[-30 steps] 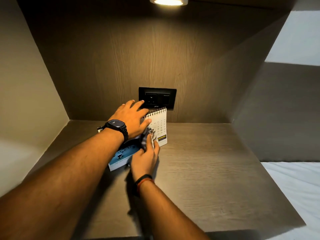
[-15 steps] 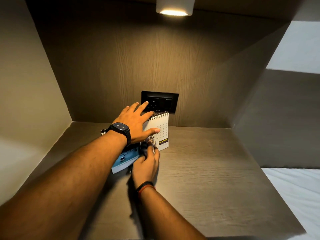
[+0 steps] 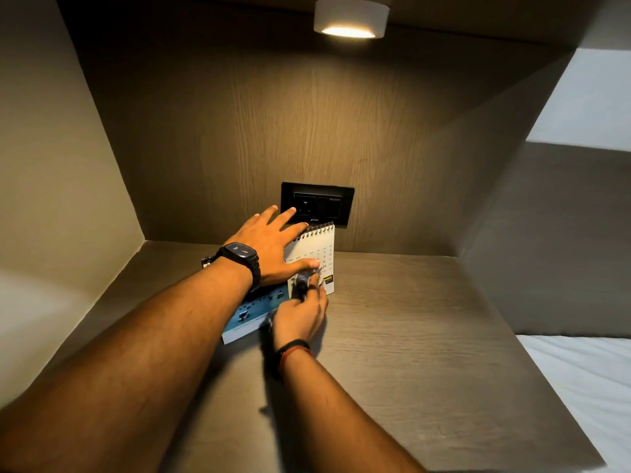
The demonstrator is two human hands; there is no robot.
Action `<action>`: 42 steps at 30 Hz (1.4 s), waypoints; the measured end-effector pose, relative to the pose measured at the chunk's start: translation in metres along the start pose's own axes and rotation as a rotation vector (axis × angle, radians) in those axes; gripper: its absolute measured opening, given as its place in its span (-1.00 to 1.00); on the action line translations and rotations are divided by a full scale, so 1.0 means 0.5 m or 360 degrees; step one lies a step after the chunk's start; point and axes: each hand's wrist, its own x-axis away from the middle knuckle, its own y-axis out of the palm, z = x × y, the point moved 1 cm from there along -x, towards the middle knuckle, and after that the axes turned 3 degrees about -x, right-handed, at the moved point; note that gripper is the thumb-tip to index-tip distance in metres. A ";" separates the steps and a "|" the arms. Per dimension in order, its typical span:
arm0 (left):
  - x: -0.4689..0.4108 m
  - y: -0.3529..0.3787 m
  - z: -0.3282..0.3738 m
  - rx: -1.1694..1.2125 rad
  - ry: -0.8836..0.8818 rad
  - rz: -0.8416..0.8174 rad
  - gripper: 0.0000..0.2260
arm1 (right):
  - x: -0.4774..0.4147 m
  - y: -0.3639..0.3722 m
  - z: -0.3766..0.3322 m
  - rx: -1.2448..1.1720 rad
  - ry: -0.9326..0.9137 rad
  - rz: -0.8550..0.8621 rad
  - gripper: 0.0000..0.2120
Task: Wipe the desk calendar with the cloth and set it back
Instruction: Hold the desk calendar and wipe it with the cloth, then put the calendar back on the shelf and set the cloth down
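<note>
A spiral-bound desk calendar [image 3: 324,249] stands on the wooden shelf [image 3: 409,319] near the back wall, its white date page facing me and a blue picture panel low on its left. My left hand [image 3: 269,247], with a black watch on the wrist, lies over the calendar's top left with the fingers spread and the thumb pressed on the page. My right hand [image 3: 300,315] holds a small dark bunched cloth [image 3: 302,281] against the lower front of the page. Most of the calendar's left half is hidden by my hands.
A black socket plate [image 3: 317,203] sits on the back wall just behind the calendar. A round lamp [image 3: 350,18] glows overhead. Side walls close the niche on the left and right, and white bedding [image 3: 587,387] lies beyond the shelf's right edge.
My right hand and the cloth have shifted slightly across the lower page. My left hand stays on the calendar's top. The view has tilted up a little.
</note>
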 end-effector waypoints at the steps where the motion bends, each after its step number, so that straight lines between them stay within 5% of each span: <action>1: 0.000 0.000 0.000 0.0002 0.0001 0.0003 -0.05 | -0.002 0.004 -0.011 -0.0055 0.0052 0.0014 -0.45; 5: -0.001 -0.002 -0.001 -0.0012 0.0011 -0.0004 -0.08 | 0.017 0.020 -0.019 -0.0015 0.0080 -0.0036 -0.55; 16: -0.002 -0.008 -0.002 -0.0051 0.0018 -0.0016 -0.06 | 0.013 -0.088 0.028 0.0617 -0.0497 -0.0740 -0.47; 21: 0.008 -0.041 0.011 -0.0291 0.0031 0.0215 -0.10 | -0.065 -0.233 0.038 0.0915 -0.0520 -0.0298 -0.45; 26: 0.033 -0.034 0.154 0.0049 0.0391 0.0580 -0.23 | -0.132 -0.401 0.048 0.1333 -0.0462 0.0046 -0.44; 34: 0.114 0.153 0.384 0.0349 0.0277 -0.0216 -0.17 | -0.158 -0.513 0.120 0.1785 -0.0412 -0.0177 -0.44; 42: 0.141 0.229 0.417 0.0363 0.0083 -0.0238 -0.13 | -0.157 -0.511 0.152 0.1852 -0.0661 -0.0199 -0.37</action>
